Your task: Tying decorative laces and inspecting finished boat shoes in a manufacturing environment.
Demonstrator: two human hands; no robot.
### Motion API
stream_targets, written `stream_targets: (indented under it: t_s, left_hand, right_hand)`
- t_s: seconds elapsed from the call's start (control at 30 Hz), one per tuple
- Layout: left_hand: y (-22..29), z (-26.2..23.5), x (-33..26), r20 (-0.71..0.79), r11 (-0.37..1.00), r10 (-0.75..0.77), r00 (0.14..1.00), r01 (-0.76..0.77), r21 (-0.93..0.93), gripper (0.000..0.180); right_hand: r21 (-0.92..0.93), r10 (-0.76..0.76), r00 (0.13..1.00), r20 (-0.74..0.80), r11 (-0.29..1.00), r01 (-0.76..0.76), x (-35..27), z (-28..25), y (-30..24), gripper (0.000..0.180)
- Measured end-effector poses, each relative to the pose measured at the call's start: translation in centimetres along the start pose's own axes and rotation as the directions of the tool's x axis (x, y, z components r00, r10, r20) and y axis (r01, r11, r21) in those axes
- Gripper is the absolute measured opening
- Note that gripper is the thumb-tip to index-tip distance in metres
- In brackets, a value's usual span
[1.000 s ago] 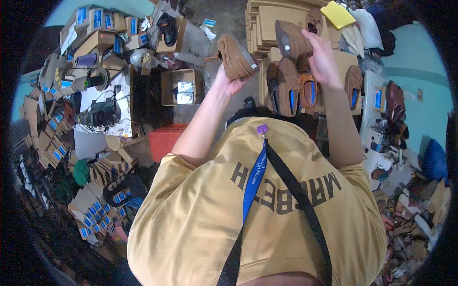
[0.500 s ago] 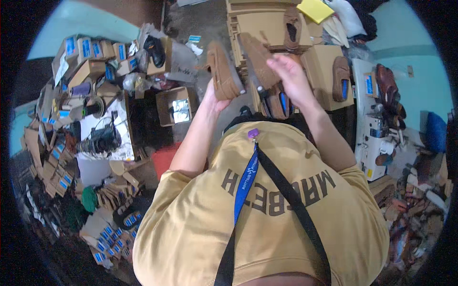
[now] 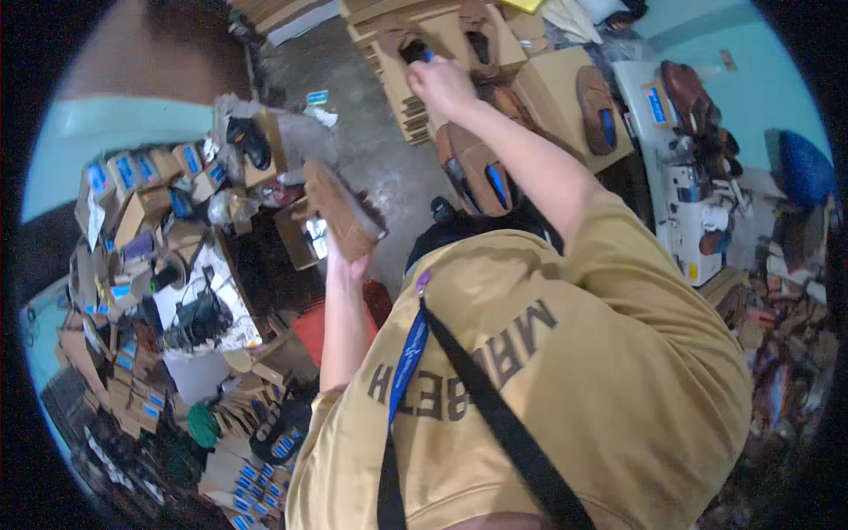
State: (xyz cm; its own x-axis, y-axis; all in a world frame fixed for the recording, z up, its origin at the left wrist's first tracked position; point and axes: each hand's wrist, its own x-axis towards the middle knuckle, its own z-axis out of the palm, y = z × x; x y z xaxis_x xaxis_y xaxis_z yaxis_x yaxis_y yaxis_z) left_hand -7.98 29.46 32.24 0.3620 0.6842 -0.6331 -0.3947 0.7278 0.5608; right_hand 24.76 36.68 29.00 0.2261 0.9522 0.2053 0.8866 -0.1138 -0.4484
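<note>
My left hand (image 3: 346,256) holds a brown suede shoe (image 3: 340,210) out to my left, above the concrete floor, sole edge toward me. My right hand (image 3: 440,81) reaches far forward to a brown shoe with a dark inside (image 3: 408,46) on the cardboard worktop (image 3: 552,84) and grips its rear. Two more brown shoes with blue insole labels (image 3: 475,168) lie under my right forearm. Whether the far shoe is lifted off the cardboard cannot be told.
Another brown shoe (image 3: 598,108) lies on the worktop to the right. A white sewing machine table (image 3: 689,177) with dark shoes stands far right. Stacks of small boxes with blue labels (image 3: 141,194) and a red crate (image 3: 322,331) fill the left side.
My left hand has carried its brown shoe down and leftward, away from the worktop. My right hand has stretched farther forward and taken hold of a shoe at the back.
</note>
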Motion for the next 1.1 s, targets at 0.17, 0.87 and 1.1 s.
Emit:
stream_targets:
  t_s: [0.17,0.87,1.1]
  left_hand:
    - [0.4,-3.0,-1.4,0.077,0.989,-0.053,0.996,0.063,-0.135,0.041]
    - [2.3,4.6,1.3,0.113,0.981,-0.188,0.976,0.180,0.070,0.045]
    - [0.8,5.1,5.4,0.522,0.926,-0.377,0.765,0.309,0.217,0.050]
  right_hand:
    - [-0.190,0.106,0.972,0.209,0.980,-0.066,0.7,5.8,2.8,0.023]
    - [0.030,0.244,0.842,-0.480,0.965,-0.262,-20.4,-6.0,9.8,0.027]
    - [-0.195,0.621,0.754,-0.216,0.729,-0.656,-27.1,-8.0,28.6,0.061]
